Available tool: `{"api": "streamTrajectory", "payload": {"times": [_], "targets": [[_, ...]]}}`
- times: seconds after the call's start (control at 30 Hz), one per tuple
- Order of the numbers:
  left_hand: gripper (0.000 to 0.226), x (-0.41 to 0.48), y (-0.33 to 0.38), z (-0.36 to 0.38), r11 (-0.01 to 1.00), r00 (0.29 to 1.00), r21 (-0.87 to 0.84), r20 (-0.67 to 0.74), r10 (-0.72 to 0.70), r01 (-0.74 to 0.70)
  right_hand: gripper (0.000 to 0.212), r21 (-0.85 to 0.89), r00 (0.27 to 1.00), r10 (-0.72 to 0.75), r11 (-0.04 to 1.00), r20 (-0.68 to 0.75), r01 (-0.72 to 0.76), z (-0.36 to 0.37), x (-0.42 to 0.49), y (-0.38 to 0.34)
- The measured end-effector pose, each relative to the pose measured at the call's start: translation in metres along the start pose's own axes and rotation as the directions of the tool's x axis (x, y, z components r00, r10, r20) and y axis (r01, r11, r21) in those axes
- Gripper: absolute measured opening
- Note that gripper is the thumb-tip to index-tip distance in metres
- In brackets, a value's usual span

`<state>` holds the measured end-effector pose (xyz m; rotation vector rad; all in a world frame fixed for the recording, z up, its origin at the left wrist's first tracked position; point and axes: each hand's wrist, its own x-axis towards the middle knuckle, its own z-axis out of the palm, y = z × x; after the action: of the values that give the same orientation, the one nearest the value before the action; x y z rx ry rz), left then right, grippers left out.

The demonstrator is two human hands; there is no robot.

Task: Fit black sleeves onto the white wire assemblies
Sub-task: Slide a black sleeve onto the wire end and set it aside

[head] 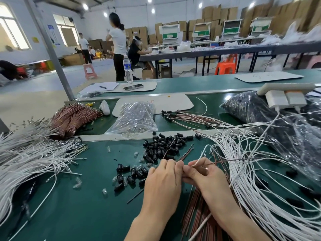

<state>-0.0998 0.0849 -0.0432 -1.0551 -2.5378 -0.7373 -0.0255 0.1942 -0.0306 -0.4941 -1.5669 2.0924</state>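
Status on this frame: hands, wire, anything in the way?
Right hand pinches a white wire; left hand fingers curled against it, hold hidden. No sleeve visible on wire. Black sleeves piled just ahead, nothing blocking.

Only two hands and their forearms show. The left hand [161, 180] and the right hand [202, 173] are bare, and both forearms [224, 204] run uncovered to the lower edge of the view. A thin reddish band [206, 168] crosses one right finger (ring or wire, it cannot be told).
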Motion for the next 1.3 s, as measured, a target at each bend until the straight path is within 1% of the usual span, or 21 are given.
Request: {"api": "streamTrajectory", "payload": {"times": [0.03, 0.1, 0.2, 0.37, 0.47, 0.53, 0.67, 0.77, 0.83, 0.9, 1.0, 1.07, 1.2, 1.3], "targets": [[0.056, 0.000, 0.001, -0.001, 0.997, 1.000, 0.071, -0.008, -0.003, 0.003, 0.019, -0.016, 1.000, -0.007, 1.000, -0.015, 0.006, 0.000, 0.001, 0.002], [0.055, 0.000, 0.003, -0.003, 0.992, 0.999, 0.122, -0.005, -0.032, 0.032, 0.012, -0.074, 0.999, -0.023, 0.997, -0.027, 0.021, 0.001, 0.002, 0.005], [0.053, -0.001, 0.006, -0.004, 0.988, 0.998, 0.142, 0.019, -0.065, 0.062, 0.008, -0.146, 0.998, -0.054, 0.988, -0.032, 0.048, 0.002, 0.001, 0.007], [0.052, -0.002, 0.008, -0.005, 0.990, 0.997, 0.118, 0.008, -0.079, 0.077, 0.009, -0.167, 0.996, -0.083, 0.983, -0.014, 0.079, 0.003, -0.002, 0.005], [0.053, -0.001, 0.008, -0.006, 0.997, 0.998, 0.059, 0.026, -0.048, 0.047, 0.010, -0.135, 0.998, -0.068, 0.989, -0.003, 0.067, 0.003, -0.003, 0.003], [0.051, -0.001, 0.009, -0.005, 1.000, 0.999, -0.014, 0.026, -0.026, 0.026, 0.010, -0.101, 0.999, -0.049, 0.994, 0.009, 0.050, 0.002, -0.003, 0.001], [0.039, -0.006, 0.015, -0.004, 0.984, 0.999, -0.178, -0.041, -0.018, 0.010, 0.010, -0.033, 0.999, 0.005, 0.999, 0.045, -0.003, 0.001, -0.003, -0.002], [0.042, -0.007, 0.014, -0.001, 0.957, 0.997, -0.287, -0.052, -0.057, 0.040, 0.015, 0.061, 0.998, -0.007, 0.998, 0.064, 0.003, 0.001, -0.003, -0.005], [0.040, -0.004, 0.008, -0.002, 0.893, 0.984, -0.440, -0.094, -0.151, 0.095, 0.024, 0.094, 0.998, -0.035, 0.995, 0.048, 0.031, 0.000, -0.002, -0.007], [0.036, -0.002, 0.001, -0.003, 0.825, 0.963, -0.551, -0.130, -0.234, 0.126, 0.029, 0.117, 0.999, -0.050, 0.992, -0.017, 0.051, -0.003, 0.001, -0.009], [0.036, -0.004, 0.000, -0.003, 0.803, 0.972, -0.585, -0.106, -0.209, 0.109, 0.031, 0.151, 0.996, -0.048, 0.987, -0.075, 0.059, -0.009, 0.004, -0.008], [0.041, -0.005, 0.001, -0.002, 0.809, 0.980, -0.579, -0.077, -0.181, 0.104, 0.034, 0.172, 0.995, -0.044, 0.983, -0.090, 0.059, -0.010, 0.005, -0.006], [0.045, -0.004, 0.000, 0.000, 0.813, 0.988, -0.571, -0.024, -0.150, 0.109, 0.035, 0.227, 0.995, -0.023, 0.973, -0.095, 0.044, -0.011, 0.007, -0.005], [0.041, -0.004, 0.001, -0.003, 0.808, 0.993, -0.580, 0.002, -0.121, 0.099, 0.038, 0.238, 0.996, -0.012, 0.971, -0.089, 0.033, -0.012, 0.008, -0.006]]}}
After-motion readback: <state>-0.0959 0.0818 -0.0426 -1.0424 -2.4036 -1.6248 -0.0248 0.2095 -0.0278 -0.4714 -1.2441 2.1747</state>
